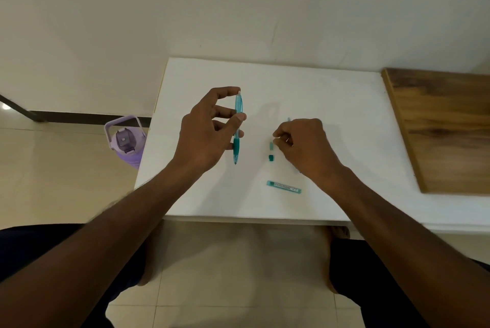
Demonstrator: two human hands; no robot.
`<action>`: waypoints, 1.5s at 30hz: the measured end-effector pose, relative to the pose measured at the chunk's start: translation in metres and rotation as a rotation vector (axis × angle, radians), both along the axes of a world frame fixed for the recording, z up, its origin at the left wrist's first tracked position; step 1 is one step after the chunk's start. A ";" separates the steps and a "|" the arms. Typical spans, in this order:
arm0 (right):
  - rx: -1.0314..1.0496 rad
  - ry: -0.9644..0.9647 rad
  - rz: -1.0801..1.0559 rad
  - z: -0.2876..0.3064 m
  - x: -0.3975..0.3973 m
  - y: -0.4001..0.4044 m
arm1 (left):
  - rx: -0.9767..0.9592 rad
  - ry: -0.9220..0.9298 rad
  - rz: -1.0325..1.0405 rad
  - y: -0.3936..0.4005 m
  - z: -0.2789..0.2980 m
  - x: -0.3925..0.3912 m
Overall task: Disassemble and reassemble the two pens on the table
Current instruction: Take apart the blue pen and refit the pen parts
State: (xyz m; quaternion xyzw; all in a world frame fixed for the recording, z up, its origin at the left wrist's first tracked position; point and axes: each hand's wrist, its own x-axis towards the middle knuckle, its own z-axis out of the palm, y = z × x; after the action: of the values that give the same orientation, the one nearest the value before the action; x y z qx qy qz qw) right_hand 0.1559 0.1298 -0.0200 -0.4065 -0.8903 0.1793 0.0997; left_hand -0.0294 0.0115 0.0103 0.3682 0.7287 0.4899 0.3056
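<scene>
My left hand point(209, 131) holds a translucent teal pen point(237, 126) upright above the white table point(331, 104), index fingertip on its top end and thumb on the barrel, tip pointing toward me. My right hand point(305, 147) rests curled on the table, fingertips touching a small pale teal cap piece point(271, 145). Just below it lies a darker teal piece point(271, 158). A thin bluish second pen point(288, 119) pokes out beyond my right knuckles; most of it is hidden under the hand. A flat teal lead case point(283, 186) lies nearer the front edge.
A wooden board point(445, 126) lies on the table's right side. A purple water bottle point(126, 142) stands on the tiled floor left of the table. My knees and feet are below the front edge.
</scene>
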 end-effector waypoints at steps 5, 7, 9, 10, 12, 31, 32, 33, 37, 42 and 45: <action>-0.013 -0.104 -0.008 -0.011 -0.015 -0.006 | 0.010 0.070 -0.046 -0.002 -0.002 0.002; -0.035 -0.120 -0.002 -0.010 -0.018 -0.006 | 0.010 0.100 -0.066 -0.002 -0.004 0.003; -0.051 -0.106 -0.012 -0.007 -0.021 -0.006 | 0.008 0.111 -0.083 -0.003 -0.005 0.003; -0.063 -0.057 -0.037 -0.003 -0.021 -0.005 | 0.010 0.117 -0.090 -0.003 -0.006 0.003; -0.157 0.163 -0.131 0.010 -0.022 -0.003 | 0.024 0.133 -0.103 -0.004 -0.007 0.003; -0.610 0.725 -0.230 0.040 -0.017 -0.001 | 0.086 0.289 -0.217 -0.006 -0.017 0.010; -0.606 0.714 -0.225 0.039 -0.017 -0.001 | 0.084 0.291 -0.214 -0.006 -0.018 0.009; -0.600 0.703 -0.222 0.039 -0.018 -0.001 | 0.082 0.293 -0.211 -0.006 -0.018 0.009; -0.578 0.661 -0.198 0.039 -0.017 0.000 | 0.077 0.308 -0.210 -0.007 -0.018 0.008; -0.568 0.609 -0.167 0.040 -0.015 0.002 | 0.037 0.372 -0.217 -0.007 -0.019 0.006; -0.591 0.591 -0.158 0.043 -0.012 0.004 | 0.038 0.387 -0.229 -0.005 -0.018 0.008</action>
State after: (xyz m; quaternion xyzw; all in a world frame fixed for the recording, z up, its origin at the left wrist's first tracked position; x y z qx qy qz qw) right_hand 0.1435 0.1338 0.0227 -0.4157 -0.6998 0.5275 0.2433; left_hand -0.0212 0.0060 -0.0077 0.5412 0.7180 0.3858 0.2066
